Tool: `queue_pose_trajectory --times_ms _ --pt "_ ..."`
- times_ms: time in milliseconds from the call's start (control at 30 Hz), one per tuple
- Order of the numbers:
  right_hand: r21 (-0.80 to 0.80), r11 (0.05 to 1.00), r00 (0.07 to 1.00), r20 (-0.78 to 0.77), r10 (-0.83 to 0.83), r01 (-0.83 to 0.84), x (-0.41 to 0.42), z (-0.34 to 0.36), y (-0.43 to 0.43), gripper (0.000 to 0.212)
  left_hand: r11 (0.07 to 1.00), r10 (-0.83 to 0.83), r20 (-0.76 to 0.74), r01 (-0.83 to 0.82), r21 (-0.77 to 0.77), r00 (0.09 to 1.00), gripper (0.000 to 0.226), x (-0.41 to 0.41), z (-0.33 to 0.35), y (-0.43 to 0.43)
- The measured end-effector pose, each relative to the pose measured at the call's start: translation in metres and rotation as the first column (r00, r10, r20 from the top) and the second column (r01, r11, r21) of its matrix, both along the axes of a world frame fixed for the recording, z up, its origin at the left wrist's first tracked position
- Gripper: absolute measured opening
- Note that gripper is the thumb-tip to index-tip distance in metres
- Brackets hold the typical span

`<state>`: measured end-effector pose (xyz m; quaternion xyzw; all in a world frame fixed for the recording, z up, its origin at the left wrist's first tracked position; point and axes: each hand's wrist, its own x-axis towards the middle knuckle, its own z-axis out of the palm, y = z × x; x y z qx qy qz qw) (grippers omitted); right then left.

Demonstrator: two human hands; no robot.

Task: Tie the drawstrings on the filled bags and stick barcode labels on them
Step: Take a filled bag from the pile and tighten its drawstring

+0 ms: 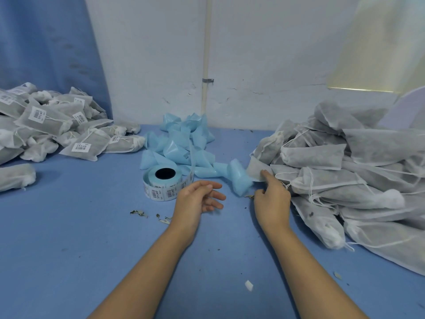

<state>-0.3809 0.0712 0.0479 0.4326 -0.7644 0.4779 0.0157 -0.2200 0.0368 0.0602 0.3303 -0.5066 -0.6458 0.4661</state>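
Print on label roll point(161, 191) unreadably small; labelled bags point(43, 120) and unlabelled bags point(349, 173) cut by side edges; right hand's point(272, 201) hold unclear.
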Motion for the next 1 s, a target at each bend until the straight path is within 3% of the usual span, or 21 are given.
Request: queue_pose_trajectory --times_ms 200,300,467,533,600,667,767,833,867,933,1000 --pt "-0.324 0.926 0.967 0.097 0.234 -0.192 0.03 0.011 0.004 0.049 0.998 0.055 -0.035 -0.054 0.016 0.998 0.014 -0.004 -0.001 -0.002" --pt "-0.354 0.892 0.946 0.055 0.319 -0.281 0.043 0.01 0.006 0.043 0.997 0.078 -0.05 -0.077 0.025 0.996 0.021 -0.004 0.0 -0.003" --pt "-0.33 0.827 0.89 -0.144 0.433 -0.456 0.058 0.007 0.009 0.038 0.998 0.069 -0.053 -0.069 0.013 0.996 0.026 -0.001 -0.001 -0.002" --pt "-0.259 0.845 0.876 -0.264 0.404 -0.468 0.059 0.007 0.009 0.041 0.992 0.124 -0.062 -0.124 -0.011 0.99 0.022 -0.002 -0.002 -0.001" --pt "-0.181 0.921 0.883 -0.396 0.252 -0.345 0.056 0.005 0.007 0.049 0.982 0.179 -0.056 -0.182 -0.057 0.982 0.016 -0.003 -0.002 0.0" --pt "-0.144 0.97 0.901 -0.417 0.122 -0.198 0.051 0.005 0.005 0.058 0.973 0.206 -0.058 -0.21 -0.09 0.977 0.012 -0.002 -0.002 0.0" --pt "-0.105 0.965 0.958 -0.185 0.218 -0.24 0.044 0.005 0.006 0.048 0.983 0.154 -0.114 -0.164 -0.083 0.982 0.029 0.0 0.0 0.003" --pt "-0.178 0.937 0.95 0.036 0.311 -0.3 0.044 0.006 0.005 0.026 0.993 0.093 -0.147 -0.102 -0.054 0.985 0.045 0.0 0.001 0.004" --pt "-0.236 0.926 0.932 0.143 0.332 -0.294 0.046 0.008 0.004 0.012 0.994 0.085 -0.137 -0.093 -0.057 0.987 0.042 -0.001 0.001 0.004" --pt "-0.335 0.91 0.851 0.376 0.367 -0.244 0.053 0.013 0.0 0.011 0.99 0.115 -0.083 -0.121 -0.069 0.99 0.023 -0.004 -0.002 0.003" --pt "-0.377 0.898 0.709 0.569 0.417 -0.227 0.058 0.016 -0.003 0.02 0.991 0.122 -0.023 -0.123 -0.061 0.992 0.022 -0.005 -0.003 0.002"
